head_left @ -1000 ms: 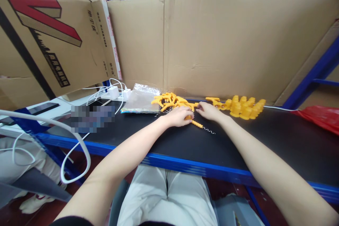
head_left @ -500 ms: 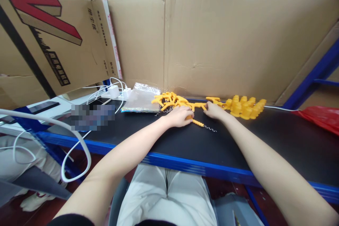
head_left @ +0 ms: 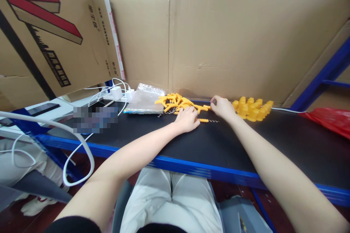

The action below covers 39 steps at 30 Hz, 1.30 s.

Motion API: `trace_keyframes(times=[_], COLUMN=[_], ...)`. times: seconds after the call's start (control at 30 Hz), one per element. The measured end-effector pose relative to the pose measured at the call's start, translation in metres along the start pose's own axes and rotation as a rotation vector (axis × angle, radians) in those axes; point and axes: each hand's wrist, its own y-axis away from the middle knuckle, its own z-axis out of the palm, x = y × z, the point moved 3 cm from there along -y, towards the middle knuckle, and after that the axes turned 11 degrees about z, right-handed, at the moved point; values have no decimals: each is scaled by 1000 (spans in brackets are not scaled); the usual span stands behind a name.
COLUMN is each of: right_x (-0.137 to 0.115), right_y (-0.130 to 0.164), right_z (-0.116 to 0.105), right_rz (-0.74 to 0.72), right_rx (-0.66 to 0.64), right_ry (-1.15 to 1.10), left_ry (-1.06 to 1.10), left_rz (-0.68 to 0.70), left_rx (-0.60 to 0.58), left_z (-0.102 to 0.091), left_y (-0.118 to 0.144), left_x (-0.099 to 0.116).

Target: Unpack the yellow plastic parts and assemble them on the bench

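Your left hand (head_left: 188, 119) rests palm-down on the black desk (head_left: 273, 145), fingers curled over an orange plastic corkscrew (head_left: 205, 120) — its wire spiral points right. Your right hand (head_left: 222, 107) sits beside the yellow plastic caps (head_left: 253, 108); its grip cannot be told.

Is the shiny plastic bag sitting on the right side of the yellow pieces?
No, the plastic bag lies left of the orange T-shaped pieces.
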Motion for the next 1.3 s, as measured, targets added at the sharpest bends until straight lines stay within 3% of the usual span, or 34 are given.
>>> trace_keyframes(times=[0.2, 0.4, 0.53, 0.67, 1.0, 1.3], right_x=[-8, -33, -53, -63, -54, -30], right_y=[5, 25, 45, 55, 41, 17], right_z=[-12, -22, -25, -25, -25, -16], right_rz=[-103, -569, -815, -929, -864, -692], right_rx=[179, 207, 181, 216, 280, 185], right_ry=[-181, -323, -356, -330, -99, -22], left_ry=[76, 114, 72, 62, 78, 84], left_rz=[15, -45, -51, -88, -159, -275], left_rx=[98, 232, 211, 142, 145, 132], left_z=[-14, -25, -22, -20, -23, -28], left_y=[0, 3, 4, 4, 4, 4], left_x=[-11, -31, -41, -48, -63, -60])
